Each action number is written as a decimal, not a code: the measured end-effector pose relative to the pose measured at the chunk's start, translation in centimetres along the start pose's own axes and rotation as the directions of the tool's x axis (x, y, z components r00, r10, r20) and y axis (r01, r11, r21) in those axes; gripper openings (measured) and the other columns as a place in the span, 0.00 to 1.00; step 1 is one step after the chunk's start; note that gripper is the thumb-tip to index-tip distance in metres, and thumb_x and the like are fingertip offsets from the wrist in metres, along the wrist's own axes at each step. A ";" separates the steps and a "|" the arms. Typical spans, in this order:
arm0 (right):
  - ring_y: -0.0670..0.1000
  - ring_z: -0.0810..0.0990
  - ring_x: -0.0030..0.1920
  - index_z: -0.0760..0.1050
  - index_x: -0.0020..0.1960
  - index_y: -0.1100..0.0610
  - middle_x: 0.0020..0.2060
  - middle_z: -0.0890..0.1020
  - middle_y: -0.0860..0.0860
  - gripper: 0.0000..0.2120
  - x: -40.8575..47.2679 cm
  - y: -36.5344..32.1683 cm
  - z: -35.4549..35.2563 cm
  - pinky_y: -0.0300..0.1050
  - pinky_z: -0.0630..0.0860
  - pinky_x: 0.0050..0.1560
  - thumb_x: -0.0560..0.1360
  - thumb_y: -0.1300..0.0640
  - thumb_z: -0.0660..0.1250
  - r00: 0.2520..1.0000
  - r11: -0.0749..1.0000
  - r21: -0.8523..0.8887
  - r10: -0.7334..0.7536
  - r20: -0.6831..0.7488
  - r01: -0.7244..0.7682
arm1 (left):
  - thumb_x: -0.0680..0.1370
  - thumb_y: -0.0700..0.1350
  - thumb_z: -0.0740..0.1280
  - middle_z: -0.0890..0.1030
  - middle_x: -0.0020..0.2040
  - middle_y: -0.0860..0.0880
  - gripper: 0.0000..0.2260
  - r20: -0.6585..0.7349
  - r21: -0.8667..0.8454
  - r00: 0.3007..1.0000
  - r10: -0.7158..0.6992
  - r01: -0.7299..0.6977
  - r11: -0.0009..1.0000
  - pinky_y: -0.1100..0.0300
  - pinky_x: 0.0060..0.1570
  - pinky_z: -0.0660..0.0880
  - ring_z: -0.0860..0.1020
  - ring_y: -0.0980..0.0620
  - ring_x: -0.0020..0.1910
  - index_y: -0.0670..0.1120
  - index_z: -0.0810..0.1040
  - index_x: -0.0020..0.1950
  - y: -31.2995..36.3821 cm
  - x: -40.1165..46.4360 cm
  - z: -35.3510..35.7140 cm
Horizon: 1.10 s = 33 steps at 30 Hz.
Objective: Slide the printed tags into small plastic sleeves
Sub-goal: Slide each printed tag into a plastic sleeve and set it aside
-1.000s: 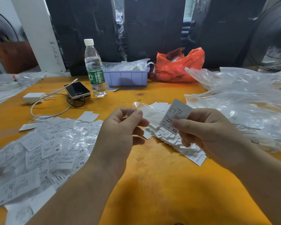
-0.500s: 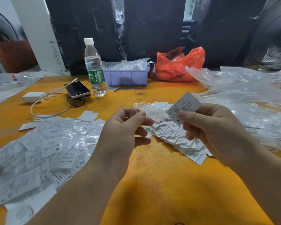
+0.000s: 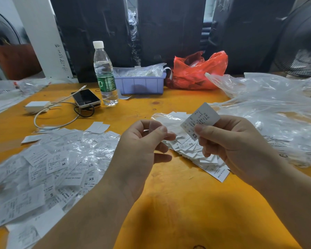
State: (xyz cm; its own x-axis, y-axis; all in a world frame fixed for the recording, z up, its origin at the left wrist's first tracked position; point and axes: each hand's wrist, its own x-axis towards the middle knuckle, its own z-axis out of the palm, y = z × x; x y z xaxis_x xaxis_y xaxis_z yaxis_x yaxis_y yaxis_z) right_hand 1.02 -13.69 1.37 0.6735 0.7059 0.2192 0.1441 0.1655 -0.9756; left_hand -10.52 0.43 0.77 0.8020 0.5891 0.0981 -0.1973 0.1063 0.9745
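Note:
My right hand (image 3: 235, 146) pinches a white printed tag (image 3: 200, 120) marked XS, held tilted above the table. My left hand (image 3: 142, 150) pinches one end of a small clear plastic sleeve (image 3: 166, 121), which stretches toward the tag. The tag's lower corner lies close to the sleeve; I cannot tell whether it is inside. Under both hands lies a loose pile of bare tags (image 3: 201, 155). On the left spreads a heap of tags in sleeves (image 3: 48, 168).
The orange table (image 3: 178, 203) carries a water bottle (image 3: 105, 74), a phone (image 3: 85, 98) with a white charger and cable (image 3: 37, 106), a purple bin (image 3: 140, 84), a red bag (image 3: 197, 71) and crumpled clear plastic bags (image 3: 276, 112) on the right.
My right hand with the tag drifted slightly right and up, then came back toward the sleeve. My left hand kept its grip and barely moved.

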 end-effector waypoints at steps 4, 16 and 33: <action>0.50 0.74 0.30 0.85 0.41 0.58 0.30 0.78 0.54 0.11 0.0 -0.1 -0.1 0.39 0.74 0.30 0.62 0.53 0.73 1.000 1.000 0.006 -0.008 -0.014 0.008 | 0.79 0.40 0.66 0.85 0.41 0.45 0.01 -0.032 -0.024 0.999 -0.011 0.010 1.000 0.61 0.29 0.77 0.77 0.55 0.31 0.44 0.76 0.50 0.2 0.1 -0.2; 0.49 0.75 0.31 0.85 0.41 0.54 0.30 0.79 0.53 0.10 0.1 0.0 -0.4 0.41 0.74 0.32 0.63 0.52 0.72 0.998 0.998 -0.052 -0.041 -0.036 0.039 | 0.78 0.39 0.66 0.85 0.41 0.44 0.01 -0.002 -0.052 1.000 -0.029 0.029 0.998 0.61 0.28 0.77 0.77 0.54 0.30 0.44 0.76 0.47 0.2 0.0 -0.2; 0.49 0.74 0.29 0.85 0.39 0.53 0.28 0.78 0.51 0.06 0.1 -0.3 -0.8 0.40 0.73 0.31 0.64 0.52 0.72 0.987 0.989 -0.050 -0.144 -0.070 0.141 | 0.77 0.45 0.67 0.84 0.37 0.45 0.06 0.037 -0.025 0.998 -0.060 0.061 0.998 0.60 0.29 0.77 0.77 0.54 0.30 0.42 0.78 0.47 0.1 0.1 -0.3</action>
State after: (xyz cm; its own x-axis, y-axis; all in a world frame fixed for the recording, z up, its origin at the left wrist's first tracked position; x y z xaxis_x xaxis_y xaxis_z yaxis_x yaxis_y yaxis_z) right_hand 1.65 -14.22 1.71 0.6950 0.6245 0.3563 0.2739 0.2283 -0.9343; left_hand -10.65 0.73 0.78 0.8326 0.5518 0.0470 -0.1622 0.1619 0.9734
